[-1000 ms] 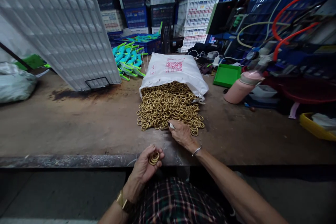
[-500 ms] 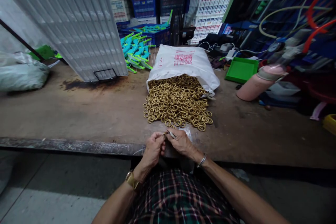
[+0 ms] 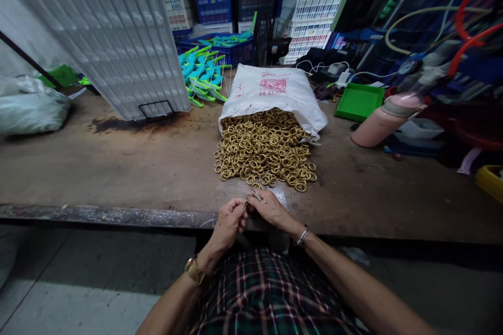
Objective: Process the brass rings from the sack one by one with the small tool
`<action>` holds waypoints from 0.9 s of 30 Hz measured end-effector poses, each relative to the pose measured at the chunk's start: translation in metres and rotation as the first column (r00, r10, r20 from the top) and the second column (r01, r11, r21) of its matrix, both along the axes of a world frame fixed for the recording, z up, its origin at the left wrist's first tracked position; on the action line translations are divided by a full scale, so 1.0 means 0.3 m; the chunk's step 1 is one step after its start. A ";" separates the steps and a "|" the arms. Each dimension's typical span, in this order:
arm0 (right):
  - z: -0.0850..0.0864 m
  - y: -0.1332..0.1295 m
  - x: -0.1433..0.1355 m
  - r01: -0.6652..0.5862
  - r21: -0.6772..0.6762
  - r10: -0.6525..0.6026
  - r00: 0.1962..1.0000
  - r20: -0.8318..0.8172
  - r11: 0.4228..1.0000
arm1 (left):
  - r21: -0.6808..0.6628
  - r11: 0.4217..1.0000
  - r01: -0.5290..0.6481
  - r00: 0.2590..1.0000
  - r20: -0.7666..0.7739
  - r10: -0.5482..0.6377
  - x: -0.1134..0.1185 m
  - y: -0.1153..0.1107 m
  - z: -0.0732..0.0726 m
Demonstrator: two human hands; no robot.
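Note:
At the table's front edge my two hands meet, fingertips almost touching. My left hand (image 3: pixel 230 222) is closed in a pinch on a small gold-coloured ring (image 3: pixel 245 203), mostly hidden by the fingers. A slim, pale grey tool (image 3: pixel 257 196) pokes out of my closed right hand (image 3: pixel 273 212); its kind is too small to make out. Just beyond the hands lies a heap of gold-coloured rings (image 3: pixel 263 152), spilling from the mouth of a white sack (image 3: pixel 275 89) with red print.
A tall ribbed translucent panel (image 3: pixel 118 36) leans at the left, beside turquoise and green plastic pieces (image 3: pixel 202 73). On the right are a green tray (image 3: pixel 359 102) and a pink bottle (image 3: pixel 387 121). Stacked crates (image 3: pixel 310 0) stand behind the table (image 3: pixel 118 172).
The tool in my right hand has tilted a little, and the fingertips have shifted slightly around the ring. The whole view has moved slightly; the heap and sack look the same.

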State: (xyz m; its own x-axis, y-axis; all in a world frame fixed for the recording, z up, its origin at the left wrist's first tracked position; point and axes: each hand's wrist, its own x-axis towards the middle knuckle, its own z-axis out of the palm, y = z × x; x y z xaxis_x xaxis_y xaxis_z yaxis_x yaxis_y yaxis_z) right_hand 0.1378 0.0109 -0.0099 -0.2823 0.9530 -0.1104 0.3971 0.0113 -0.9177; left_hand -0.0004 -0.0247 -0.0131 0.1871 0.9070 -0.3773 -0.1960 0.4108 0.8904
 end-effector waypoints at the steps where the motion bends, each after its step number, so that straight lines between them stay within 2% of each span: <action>1: 0.004 -0.002 0.000 -0.004 -0.004 0.004 1.000 -0.008 1.000 | -0.003 1.000 0.007 1.000 0.029 -0.007 -0.002 -0.001 -0.002; 5: 0.012 -0.009 0.001 -0.010 -0.012 0.010 0.999 -0.033 1.000 | -0.026 1.000 0.016 0.995 0.097 -0.013 -0.005 -0.005 -0.001; 12: 0.010 -0.009 0.003 -0.023 0.007 0.023 0.999 -0.024 1.000 | -0.033 0.999 0.014 0.994 0.104 -0.010 -0.003 -0.010 0.010; 15: 0.004 -0.014 0.013 -0.017 0.074 0.010 0.995 0.096 0.997 | -0.001 1.000 -0.006 0.992 0.127 0.006 -0.001 -0.012 0.015; 18: -0.003 -0.029 0.020 -0.137 0.164 0.083 0.951 0.297 0.977 | 0.046 0.999 -0.014 0.993 0.117 0.009 -0.001 -0.011 0.013; 21: -0.010 -0.045 0.018 -0.248 0.188 0.144 0.885 0.442 0.950 | 0.070 0.998 -0.010 0.997 0.083 0.005 -0.004 -0.009 0.005; 27: -0.001 -0.053 0.008 -0.301 0.186 0.171 0.845 0.507 0.935 | 0.098 0.995 0.023 1.000 -0.019 -0.022 -0.013 -0.011 0.001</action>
